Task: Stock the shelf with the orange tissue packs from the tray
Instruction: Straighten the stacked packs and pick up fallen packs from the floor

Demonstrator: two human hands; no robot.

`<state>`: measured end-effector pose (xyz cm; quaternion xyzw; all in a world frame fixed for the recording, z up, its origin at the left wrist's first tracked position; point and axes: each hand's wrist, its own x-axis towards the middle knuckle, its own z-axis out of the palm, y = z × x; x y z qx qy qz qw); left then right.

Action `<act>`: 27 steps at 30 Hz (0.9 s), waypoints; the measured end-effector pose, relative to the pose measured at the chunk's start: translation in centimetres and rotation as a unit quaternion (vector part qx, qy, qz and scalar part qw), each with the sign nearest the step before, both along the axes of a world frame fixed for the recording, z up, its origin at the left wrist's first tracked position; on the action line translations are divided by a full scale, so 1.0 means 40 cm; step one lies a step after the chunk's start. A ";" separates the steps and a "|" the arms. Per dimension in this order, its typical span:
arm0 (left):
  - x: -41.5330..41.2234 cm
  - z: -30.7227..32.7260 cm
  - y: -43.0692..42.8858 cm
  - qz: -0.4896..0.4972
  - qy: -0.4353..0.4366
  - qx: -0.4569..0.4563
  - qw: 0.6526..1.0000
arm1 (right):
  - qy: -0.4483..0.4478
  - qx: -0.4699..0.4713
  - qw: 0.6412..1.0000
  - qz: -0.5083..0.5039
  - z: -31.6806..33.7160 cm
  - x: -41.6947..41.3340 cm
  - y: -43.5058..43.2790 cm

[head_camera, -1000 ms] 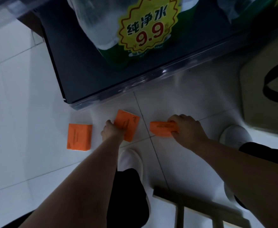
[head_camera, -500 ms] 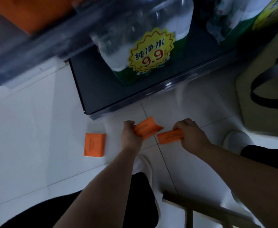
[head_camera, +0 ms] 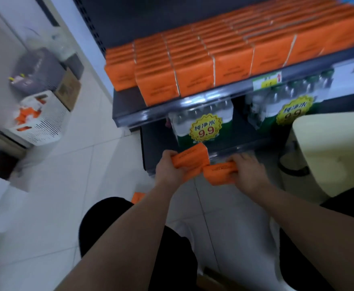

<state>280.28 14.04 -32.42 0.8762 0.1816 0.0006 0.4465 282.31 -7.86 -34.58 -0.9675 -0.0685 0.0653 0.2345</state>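
Two tissue packs held in front of a stocked shelf.
The shelf [head_camera: 192,114], lined with orange packs, stands above both hands, and the tray [head_camera: 43,127] sits well to their left. The left hand [head_camera: 168,172] grips the left pack [head_camera: 192,159] and the right hand [head_camera: 248,172] grips the right pack [head_camera: 219,173], with the two packs touching. A floor pack [head_camera: 137,197] lies beside the left wrist.
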 end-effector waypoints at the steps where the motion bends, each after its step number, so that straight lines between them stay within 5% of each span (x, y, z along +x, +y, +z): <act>1: -0.011 0.041 0.004 0.009 -0.019 0.005 1.000 | -0.021 -0.015 1.000 0.005 0.040 -0.007 0.002; 10: -0.016 0.344 0.116 0.077 -0.192 0.046 0.977 | -0.141 0.021 0.988 0.052 0.365 0.006 0.115; 27: 0.288 0.416 0.410 0.194 -0.186 0.052 0.962 | -0.255 0.111 0.961 -0.006 0.574 0.316 0.309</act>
